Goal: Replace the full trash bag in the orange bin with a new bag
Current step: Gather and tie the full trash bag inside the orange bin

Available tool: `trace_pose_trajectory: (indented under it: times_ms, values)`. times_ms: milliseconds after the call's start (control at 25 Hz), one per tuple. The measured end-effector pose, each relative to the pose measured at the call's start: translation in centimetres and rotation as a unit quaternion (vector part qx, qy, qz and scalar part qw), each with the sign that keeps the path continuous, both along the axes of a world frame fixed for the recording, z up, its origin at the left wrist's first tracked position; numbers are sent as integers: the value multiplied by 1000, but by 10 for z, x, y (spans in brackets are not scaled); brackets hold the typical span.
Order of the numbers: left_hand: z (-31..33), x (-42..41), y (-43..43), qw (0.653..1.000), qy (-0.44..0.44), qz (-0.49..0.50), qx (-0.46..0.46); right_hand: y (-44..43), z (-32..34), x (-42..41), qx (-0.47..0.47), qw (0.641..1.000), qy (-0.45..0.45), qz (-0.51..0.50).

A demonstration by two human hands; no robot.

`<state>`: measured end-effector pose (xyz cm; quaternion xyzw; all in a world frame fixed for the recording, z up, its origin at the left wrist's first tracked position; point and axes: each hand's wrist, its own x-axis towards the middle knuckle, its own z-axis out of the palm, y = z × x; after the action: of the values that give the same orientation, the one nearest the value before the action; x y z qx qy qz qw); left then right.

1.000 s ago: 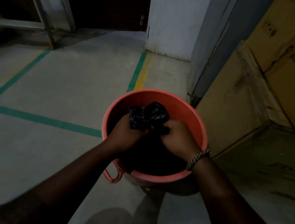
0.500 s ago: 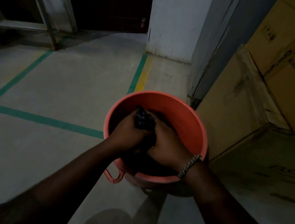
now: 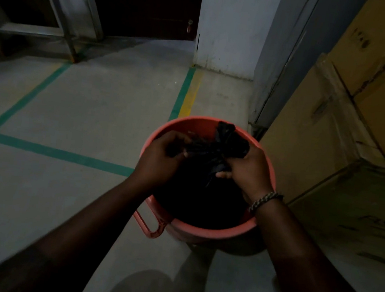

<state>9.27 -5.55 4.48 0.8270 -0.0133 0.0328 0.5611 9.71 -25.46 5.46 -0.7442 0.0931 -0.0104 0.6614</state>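
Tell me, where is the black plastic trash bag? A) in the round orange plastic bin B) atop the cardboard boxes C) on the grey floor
A: the black plastic trash bag sits inside the round orange plastic bin, its gathered top held by the left hand and right hand.

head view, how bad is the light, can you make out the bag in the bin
Head view: dim throughout; the black trash bag melts into shadow inside the orange bin, only its gathered top readable between the left hand and right hand; wide-angle bending at the edges.
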Motion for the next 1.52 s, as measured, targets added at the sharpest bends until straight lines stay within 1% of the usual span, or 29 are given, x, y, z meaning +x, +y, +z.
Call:
trace_pose_trajectory:
  times_ms: [80, 120, 200, 320, 440, 480, 560, 640, 720, 800, 840, 880, 960, 1000, 1040, 1080, 1120, 1200, 1240, 1320, 1360, 1440, 1520]
  values:
    - [-8, 3, 10, 994, 30, -23, 105, -12, 2, 5, 82, 995, 11, -54]
    - [-14, 3, 13, 987, 56, -55, 139, -18, 3, 8, 101, 992, 15, -73]
    - [-24, 1, 10, 974, 81, -114, 177, -25, 4, 12, 94, 992, 14, -81]
    - [-32, -1, -1, 970, 51, -138, 193, -23, 7, 12, 54, 997, 4, -62]
    - [-42, 2, -7, 965, -36, -167, 198, -22, 11, 10, 43, 998, 3, -49]
    - [-43, 2, -8, 964, -47, -175, 192, -22, 12, 9, 43, 998, 1, -41]
    - [-41, -1, -14, 969, -52, -181, 162, -23, 14, 7, 42, 999, -2, -15]
    - [-40, -2, -19, 969, -63, -182, 155, -22, 16, 6, 32, 999, -1, 8]
    - [-42, 2, -22, 964, -77, -174, 186, -22, 16, 6, 20, 1000, 1, 22]
    - [-43, 6, -25, 964, -76, -139, 215, -24, 17, 6, 7, 999, -6, 35]
    - [-41, 6, -28, 969, -69, -120, 202, -24, 17, 5, 4, 999, -16, 44]
    - [-37, 4, -31, 979, -64, -104, 165, -24, 17, 5, -4, 998, -32, 55]
    - [-23, 1, -37, 995, -45, -86, 37, -24, 16, 5, -66, 990, -97, 77]
    - [-16, -1, -40, 995, -36, -89, -36, -23, 17, 5, -111, 981, -131, 86]
    - [-7, -4, -42, 990, -28, -103, -89, -21, 17, 5, -149, 971, -160, 95]
    - [-3, -7, -43, 985, -15, -126, -115, -19, 17, 4, -179, 962, -179, 103]
    - [-3, -8, -45, 984, -3, -150, -97, -16, 19, 3, -199, 955, -190, 110]
    - [-5, -10, -51, 983, -28, -179, 26, -7, 24, -3, -228, 943, -209, 124]
    - [-7, -9, -52, 985, -56, -149, 65, -1, 28, -7, -247, 934, -220, 135]
    - [-7, -8, -50, 987, -120, -84, 66, 9, 36, -12, -267, 920, -247, 147]
    - [-5, -7, -47, 987, -132, -77, 53, 9, 40, -12, -248, 925, -246, 149]
    - [1, -7, -44, 990, -125, -46, 38, 1, 47, -8, -177, 947, -225, 145]
    - [5, -2, -41, 992, -113, -15, 53, -15, 43, 0, -142, 960, -182, 159]
